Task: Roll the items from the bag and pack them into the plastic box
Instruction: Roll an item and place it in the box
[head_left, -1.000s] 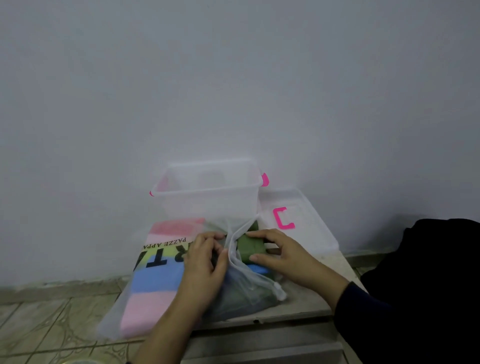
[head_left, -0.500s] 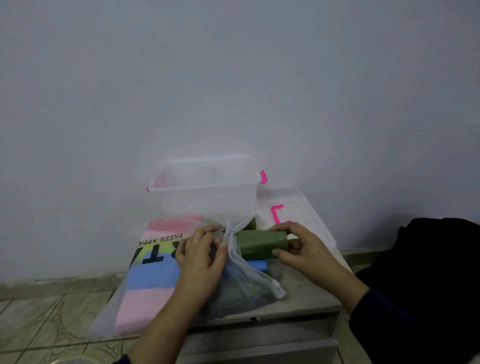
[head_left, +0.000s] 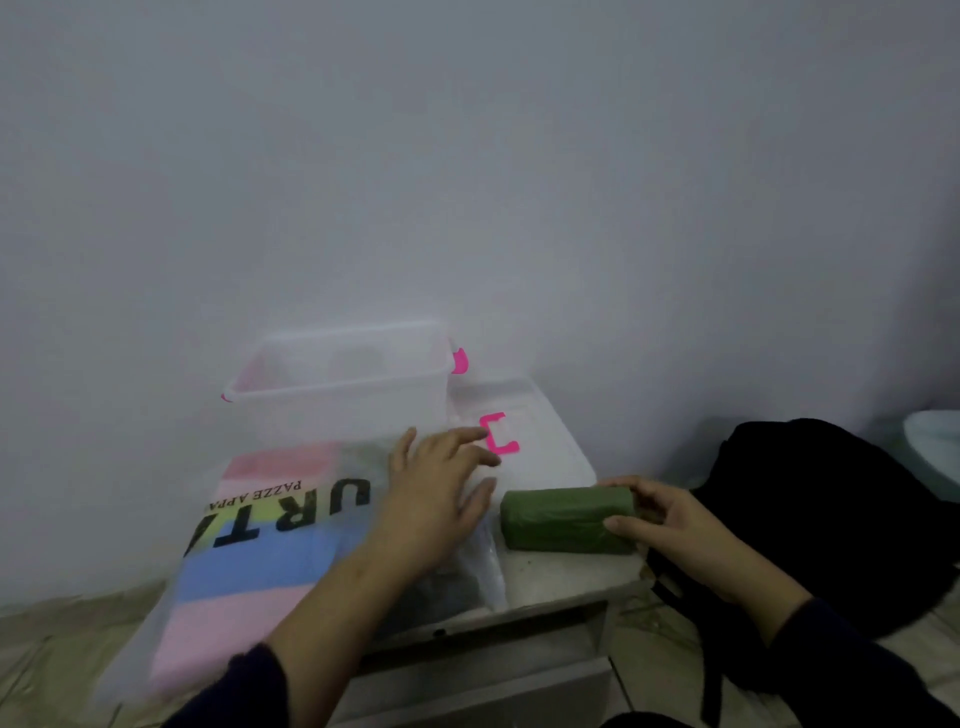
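A rolled green cloth (head_left: 563, 519) lies on the small white table (head_left: 561, 577), right of the bag, and my right hand (head_left: 670, 519) grips its right end. My left hand (head_left: 436, 483) hovers with fingers spread over the clear mesh bag (head_left: 260, 545), which holds a folded pink, yellow and blue striped item with black letters. The clear plastic box (head_left: 337, 384) with pink clips stands behind the bag against the wall. I cannot tell what, if anything, is in it.
The box's clear lid (head_left: 524, 441) with a pink clip lies flat right of the box. A black backpack (head_left: 831, 519) sits on the floor to the right of the table. A tiled floor shows at lower left.
My right hand has drawn the green roll out of the bag and to the right onto the table. My left hand has let go of the bag's mouth and opened above it.
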